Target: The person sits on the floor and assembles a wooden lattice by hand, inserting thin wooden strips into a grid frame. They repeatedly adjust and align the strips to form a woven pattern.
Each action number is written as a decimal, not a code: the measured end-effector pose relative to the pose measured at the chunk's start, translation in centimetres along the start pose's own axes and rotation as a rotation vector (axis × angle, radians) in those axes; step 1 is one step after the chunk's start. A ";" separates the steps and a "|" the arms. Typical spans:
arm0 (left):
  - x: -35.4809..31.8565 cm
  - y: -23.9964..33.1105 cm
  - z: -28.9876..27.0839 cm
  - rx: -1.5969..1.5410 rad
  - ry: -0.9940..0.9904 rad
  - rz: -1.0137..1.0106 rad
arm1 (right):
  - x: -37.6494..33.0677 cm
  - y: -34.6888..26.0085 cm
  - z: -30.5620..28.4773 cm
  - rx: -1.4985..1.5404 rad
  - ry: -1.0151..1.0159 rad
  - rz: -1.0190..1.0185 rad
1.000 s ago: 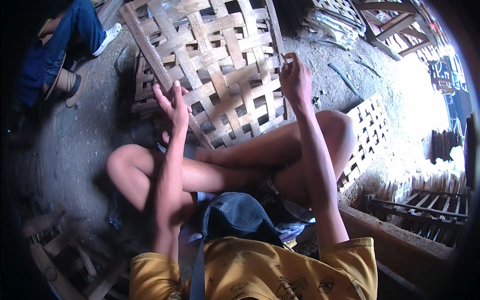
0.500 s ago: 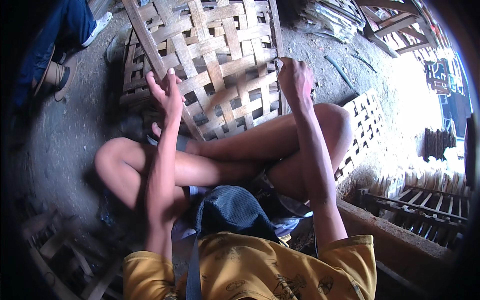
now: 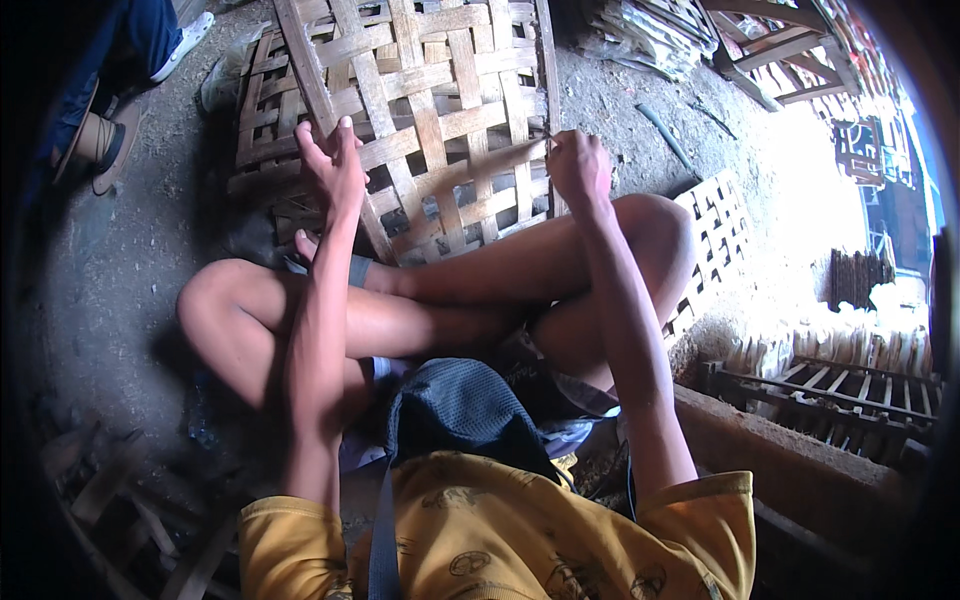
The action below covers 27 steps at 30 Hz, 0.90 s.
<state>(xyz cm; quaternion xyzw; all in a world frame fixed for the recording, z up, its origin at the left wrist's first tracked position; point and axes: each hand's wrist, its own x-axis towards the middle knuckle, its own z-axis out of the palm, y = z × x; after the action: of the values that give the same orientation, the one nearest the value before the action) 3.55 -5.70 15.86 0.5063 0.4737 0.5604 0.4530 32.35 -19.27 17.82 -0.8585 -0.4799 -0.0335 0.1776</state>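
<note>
A woven bamboo-slat panel [image 3: 436, 110] with wooden side rails leans in front of my crossed legs. My left hand [image 3: 335, 168] is closed at its left rail, with fingers on both sides of the wood. At the right rail, my right hand [image 3: 580, 170] makes a pinch. Something thin and dark shows at those fingertips, too small to name. A pale strip [image 3: 490, 160], smeared by motion, crosses the lower weave toward my right fingers; whether they hold it, I cannot tell.
Another woven panel [image 3: 712, 245] lies beside my right knee. A dark rod [image 3: 668, 140] rests on the floor, near bundled slats [image 3: 645, 38]. Slatted wooden racks [image 3: 830, 400] stand at right. Another person's legs [image 3: 85, 105] are at the far left.
My right hand has come slightly down the right rail toward me, still pinched. The left hand keeps its place on the left rail. The whole view has shifted a little.
</note>
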 end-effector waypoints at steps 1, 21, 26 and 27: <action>-0.1 0.1 0.2 0.008 -0.015 -0.019 | 0.3 1.0 -0.2 0.102 -0.053 0.044; 0.8 1.7 -1.2 -0.135 0.120 0.035 | 0.6 -0.9 -3.0 0.119 -0.108 -0.029; 0.9 1.6 -0.8 -0.156 0.109 0.052 | 1.8 -1.1 -5.0 0.286 0.059 -0.154; 0.8 2.0 -0.5 -0.175 0.115 0.048 | 2.2 -2.0 -5.4 0.290 0.015 -0.085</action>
<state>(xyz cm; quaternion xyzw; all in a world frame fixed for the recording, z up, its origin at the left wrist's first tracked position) 2.89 -5.19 17.97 0.4428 0.4359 0.6385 0.4540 32.46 -18.40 23.92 -0.8025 -0.5142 0.0221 0.3018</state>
